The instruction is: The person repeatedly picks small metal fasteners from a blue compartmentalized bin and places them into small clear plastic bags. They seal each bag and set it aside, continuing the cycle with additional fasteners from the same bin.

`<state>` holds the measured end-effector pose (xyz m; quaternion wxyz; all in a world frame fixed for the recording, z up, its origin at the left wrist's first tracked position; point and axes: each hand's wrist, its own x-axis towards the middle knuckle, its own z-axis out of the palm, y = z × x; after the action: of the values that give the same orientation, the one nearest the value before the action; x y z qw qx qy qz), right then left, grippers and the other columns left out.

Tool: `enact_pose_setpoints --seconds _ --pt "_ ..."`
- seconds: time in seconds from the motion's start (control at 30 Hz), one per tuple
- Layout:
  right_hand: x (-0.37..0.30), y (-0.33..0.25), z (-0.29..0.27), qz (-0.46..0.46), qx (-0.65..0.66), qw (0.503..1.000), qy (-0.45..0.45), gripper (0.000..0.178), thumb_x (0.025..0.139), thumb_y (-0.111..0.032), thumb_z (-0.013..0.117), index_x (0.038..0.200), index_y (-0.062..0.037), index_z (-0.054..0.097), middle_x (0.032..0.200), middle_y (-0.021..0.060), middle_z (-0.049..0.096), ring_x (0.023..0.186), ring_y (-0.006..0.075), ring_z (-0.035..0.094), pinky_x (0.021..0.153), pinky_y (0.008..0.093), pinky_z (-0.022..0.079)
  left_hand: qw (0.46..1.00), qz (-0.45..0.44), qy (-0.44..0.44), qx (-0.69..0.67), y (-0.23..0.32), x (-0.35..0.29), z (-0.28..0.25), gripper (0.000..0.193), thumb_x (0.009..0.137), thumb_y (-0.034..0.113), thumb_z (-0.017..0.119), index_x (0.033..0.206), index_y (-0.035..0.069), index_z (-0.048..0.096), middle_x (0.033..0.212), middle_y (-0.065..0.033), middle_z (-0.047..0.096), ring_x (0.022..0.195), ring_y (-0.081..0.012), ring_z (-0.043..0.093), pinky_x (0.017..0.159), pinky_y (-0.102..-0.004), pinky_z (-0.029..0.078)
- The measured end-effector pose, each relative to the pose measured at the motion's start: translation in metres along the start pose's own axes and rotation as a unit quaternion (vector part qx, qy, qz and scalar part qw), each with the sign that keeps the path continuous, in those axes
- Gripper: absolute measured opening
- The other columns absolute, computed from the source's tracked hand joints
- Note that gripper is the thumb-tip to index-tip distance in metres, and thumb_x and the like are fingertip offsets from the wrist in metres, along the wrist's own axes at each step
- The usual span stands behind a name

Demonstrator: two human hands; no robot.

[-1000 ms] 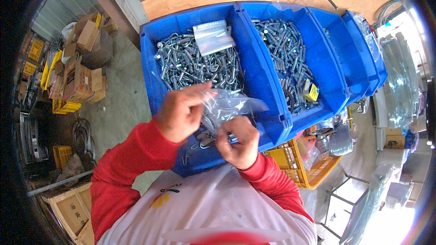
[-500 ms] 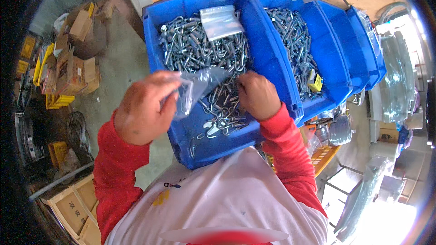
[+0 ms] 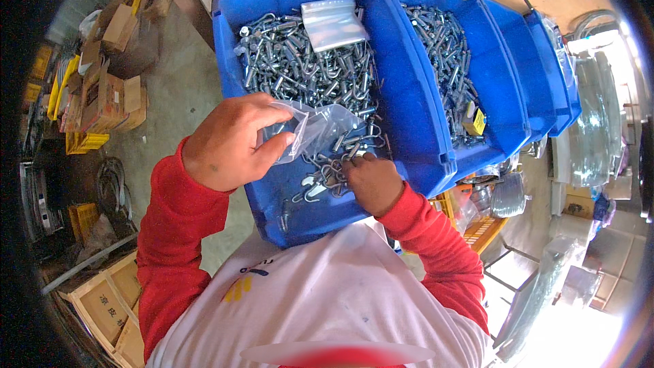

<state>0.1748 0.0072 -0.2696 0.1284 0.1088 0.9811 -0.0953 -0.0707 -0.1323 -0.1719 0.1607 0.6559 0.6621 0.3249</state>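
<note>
Pinched in my left hand (image 3: 235,143) is a clear plastic bag (image 3: 320,126), hanging with its mouth apart over the near part of a blue bin (image 3: 276,215). My right hand (image 3: 373,182) is down in the same bin, to the right of the bag. Its fingers are curled in among loose metal hook bolts (image 3: 320,174); how many they grip is hidden. A larger heap of hook bolts (image 3: 286,61) fills the bin's far part. On that heap lies a stack of flat clear bags (image 3: 334,25).
A second blue bin (image 3: 504,109) on the right holds bolts (image 3: 441,61) and a small yellow box (image 3: 474,120). More blue bins (image 3: 545,75) stand beyond it. Cardboard boxes (image 3: 109,99) and a wooden crate (image 3: 102,303) are at the left. A yellow crate (image 3: 485,232) sits lower right.
My right hand has moved nearer to me, from beside the heap to the loose hook bolts at the front. My left hand and the bag have shifted slightly right; the bag's mouth looks wider.
</note>
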Motion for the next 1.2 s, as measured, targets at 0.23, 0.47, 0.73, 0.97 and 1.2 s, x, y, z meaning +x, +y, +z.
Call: enact_pose_setpoints --seconds 0.23,0.47,0.73,0.97,1.2 --pt "-0.003 0.015 0.002 -0.090 0.121 0.989 0.000 0.025 0.075 -0.007 0.066 0.100 -0.0086 0.073 0.092 0.0159 0.071 0.090 0.0362 0.070 0.069 0.0486 0.060 0.999 -0.035 -0.011 -0.006 -0.002 0.004 0.002 0.024 0.087 0.013 0.074 0.103 -0.004 0.071 0.093 -0.0200 0.069 0.064 -0.0324 0.067 0.061 -0.0392 0.055" --pt "-0.010 0.016 -0.006 -0.041 0.129 0.991 0.000 0.026 0.078 -0.004 0.065 0.102 -0.0082 0.073 0.093 0.0177 0.071 0.091 0.0374 0.070 0.070 0.0506 0.058 0.998 -0.051 -0.004 -0.027 0.000 0.005 0.005 0.024 0.086 0.011 0.074 0.105 -0.004 0.071 0.093 -0.0197 0.070 0.062 -0.0293 0.067 0.059 -0.0376 0.054" --pt "-0.047 0.024 -0.052 0.050 0.421 0.884 0.195 0.012 0.089 -0.001 0.069 0.100 0.0009 0.073 0.086 0.0175 0.069 0.075 0.0291 0.067 0.068 0.0352 0.050 0.996 -0.063 0.000 -0.067 0.004 0.005 0.009 0.025 0.081 0.012 0.075 0.101 -0.003 0.072 0.094 -0.0206 0.071 0.071 -0.0347 0.069 0.063 -0.0418 0.055" --pt "-0.056 -0.008 -0.077 -0.079 0.695 0.623 0.351 0.032 0.095 -0.027 0.072 0.089 0.0036 0.064 0.081 0.0084 0.063 0.072 0.0143 0.058 0.065 0.0285 0.044 0.995 -0.029 -0.089 0.036 0.026 0.026 0.048 0.035 0.074 0.023 0.078 0.101 0.001 0.072 0.093 -0.0214 0.070 0.084 -0.0418 0.067 0.076 -0.0492 0.055" --pt "-0.030 -0.022 -0.069 -0.067 0.663 0.657 0.352 0.010 0.096 -0.007 0.068 0.096 0.0030 0.069 0.091 0.0066 0.068 0.081 0.0121 0.061 0.074 0.0273 0.048 0.979 -0.093 -0.181 0.019 0.043 0.041 0.056 0.035 0.069 0.030 0.080 0.094 0.006 0.073 0.085 -0.0192 0.070 0.082 -0.0420 0.069 0.074 -0.0510 0.056"
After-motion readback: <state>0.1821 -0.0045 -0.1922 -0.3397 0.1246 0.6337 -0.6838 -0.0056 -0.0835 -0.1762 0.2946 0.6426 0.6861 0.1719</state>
